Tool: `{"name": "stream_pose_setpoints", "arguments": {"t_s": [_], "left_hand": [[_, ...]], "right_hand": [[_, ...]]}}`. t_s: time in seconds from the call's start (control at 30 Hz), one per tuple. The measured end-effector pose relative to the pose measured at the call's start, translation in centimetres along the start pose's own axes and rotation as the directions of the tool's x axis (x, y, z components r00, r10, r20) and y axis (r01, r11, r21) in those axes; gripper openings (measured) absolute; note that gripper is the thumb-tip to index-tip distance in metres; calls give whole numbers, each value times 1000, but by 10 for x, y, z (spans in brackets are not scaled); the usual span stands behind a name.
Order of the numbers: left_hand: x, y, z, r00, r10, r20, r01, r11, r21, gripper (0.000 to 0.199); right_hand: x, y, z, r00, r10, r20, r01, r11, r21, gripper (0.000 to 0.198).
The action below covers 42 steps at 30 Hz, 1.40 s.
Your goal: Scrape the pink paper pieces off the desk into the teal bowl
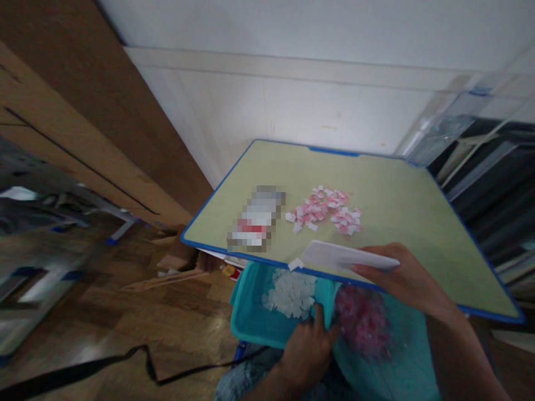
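Observation:
My right hand (397, 273) is closed on the end of a flat white plate-like piece (343, 256), held edge-on over the table's near edge. A small white square (296, 264) is at the table edge by its left end. Lower down, my left hand (309, 348) has its fingers at the near right corner of a teal bin (242, 326) and appears to grip its rim. White square pieces (292, 292) lie heaped in the bin. On the table is a loose pile of pink and white pieces (324, 210).
A pale green table (397, 200) with a blue edge stands against a white wall. A pixelated object (257, 217) lies on its left. Under the right arm, a clear bag of reddish pieces (363, 322) rests on a teal surface. A black strap (150, 367) crosses lower left.

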<state>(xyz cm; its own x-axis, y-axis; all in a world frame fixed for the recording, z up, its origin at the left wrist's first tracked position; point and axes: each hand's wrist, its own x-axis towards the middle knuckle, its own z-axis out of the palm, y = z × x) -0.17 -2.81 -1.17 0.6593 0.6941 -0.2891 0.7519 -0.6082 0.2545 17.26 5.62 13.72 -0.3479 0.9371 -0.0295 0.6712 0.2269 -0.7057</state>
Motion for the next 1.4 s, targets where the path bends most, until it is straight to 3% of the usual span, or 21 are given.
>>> {"name": "stream_pose_setpoints", "arguments": {"t_s": [0.1,0.23,0.3,0.47,0.57,0.73,0.9,1.03,1.13,1.27,1.4], "left_hand": [[0,0,0,1000,0,-5,0,1000,1,42],[-1,1,0,1000,-18,-23,18,1000,9,42],[-1,1,0,1000,-17,-18,17,1000,10,44],[0,-1,-2,1000,-4,-2,4,1000,7,48],[0,-1,-2,1000,-4,13,4,1000,-2,49],[1,-2,1,1000,-9,10,9,1000,5,48],[0,-2,2,1000,-3,-14,4,1000,16,50],[1,-2,0,1000,-21,17,21,1000,8,50],[1,-1,-4,998,-37,48,37,999,8,51],[0,-2,-6,998,-25,63,25,1000,6,49],[0,-3,-4,998,-15,53,15,1000,10,51]], "right_hand": [[5,-2,7,999,3,-48,-4,1000,-13,22],[8,-11,14,990,-129,51,127,991,47,25],[6,-11,9,989,-139,45,135,988,77,27],[-3,13,-16,977,10,-215,-2,999,35,26],[-7,33,-25,961,53,-271,-50,999,18,27],[-8,54,-20,971,95,-221,-86,995,48,32],[-7,55,-21,995,42,-96,-35,996,83,30],[-9,44,-20,967,120,-225,-109,992,61,29],[-5,32,-7,933,186,-310,-139,976,165,29],[12,23,13,962,198,-186,-131,938,322,25],[25,30,22,954,260,-151,-180,896,405,19]]}}
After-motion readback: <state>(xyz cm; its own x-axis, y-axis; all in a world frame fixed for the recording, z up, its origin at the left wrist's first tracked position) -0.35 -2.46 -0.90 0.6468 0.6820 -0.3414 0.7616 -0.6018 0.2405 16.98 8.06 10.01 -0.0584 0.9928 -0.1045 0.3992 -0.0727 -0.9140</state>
